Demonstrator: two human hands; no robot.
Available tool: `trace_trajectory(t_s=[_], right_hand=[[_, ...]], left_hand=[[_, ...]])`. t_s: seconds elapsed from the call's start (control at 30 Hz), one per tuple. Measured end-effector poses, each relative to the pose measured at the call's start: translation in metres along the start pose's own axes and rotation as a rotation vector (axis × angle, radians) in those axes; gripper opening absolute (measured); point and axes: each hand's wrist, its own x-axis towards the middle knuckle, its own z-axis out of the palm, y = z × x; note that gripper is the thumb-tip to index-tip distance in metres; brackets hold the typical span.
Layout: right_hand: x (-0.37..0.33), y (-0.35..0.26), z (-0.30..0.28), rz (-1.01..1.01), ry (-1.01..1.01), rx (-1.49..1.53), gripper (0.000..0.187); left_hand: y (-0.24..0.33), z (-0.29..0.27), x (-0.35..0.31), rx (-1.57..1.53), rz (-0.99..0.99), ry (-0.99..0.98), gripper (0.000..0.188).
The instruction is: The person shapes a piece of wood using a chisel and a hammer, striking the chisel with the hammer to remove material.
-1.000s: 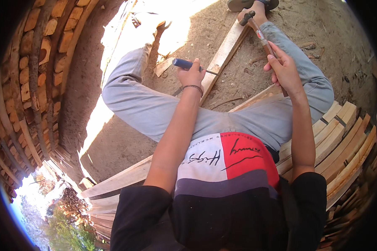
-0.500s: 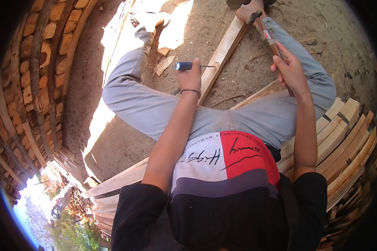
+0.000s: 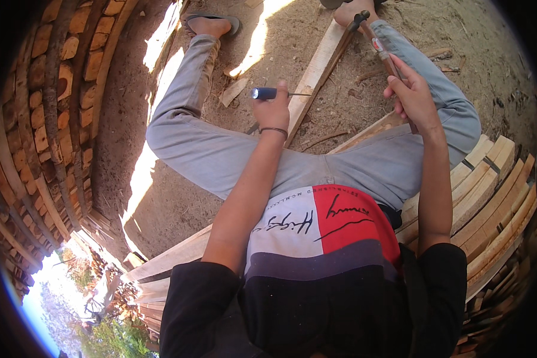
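Observation:
My left hand (image 3: 271,111) is closed around the dark blue handle of a screwdriver (image 3: 264,93). The thin metal shaft points right, its end over a long squared wooden beam (image 3: 316,68) on the ground between my legs. Whether the tip touches the wood, I cannot tell. In my right hand (image 3: 413,98) is a hammer (image 3: 380,46), gripped by its brown wooden handle above my right thigh. The dark hammer head is raised toward the far end of the beam, near my right foot (image 3: 352,12).
Stacked timber (image 3: 59,89) rises like a wall on the left. More sawn boards (image 3: 477,185) lie behind and to my right. A wood offcut (image 3: 234,91) and several sticks are on the sandy ground (image 3: 316,24). Another plank (image 3: 373,129) runs by my right thigh.
My left hand and the screwdriver have shifted slightly right. The hammer head has tipped a little away. Bright sun patches on the ground and my left leg have shrunk.

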Motion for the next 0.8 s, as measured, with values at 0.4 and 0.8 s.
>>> trace_trajectory(t_s=[0.4, 0.8], right_hand=[[0.003, 0.003, 0.003, 0.008, -0.014, -0.027, 0.058], [0.000, 0.001, 0.002, 0.013, -0.011, -0.027, 0.057]], left_hand=[[-0.015, -0.002, 0.001, 0.226, 0.230, -0.077, 0.042], [-0.010, -0.004, -0.001, 0.155, 0.286, -0.160, 0.040]])
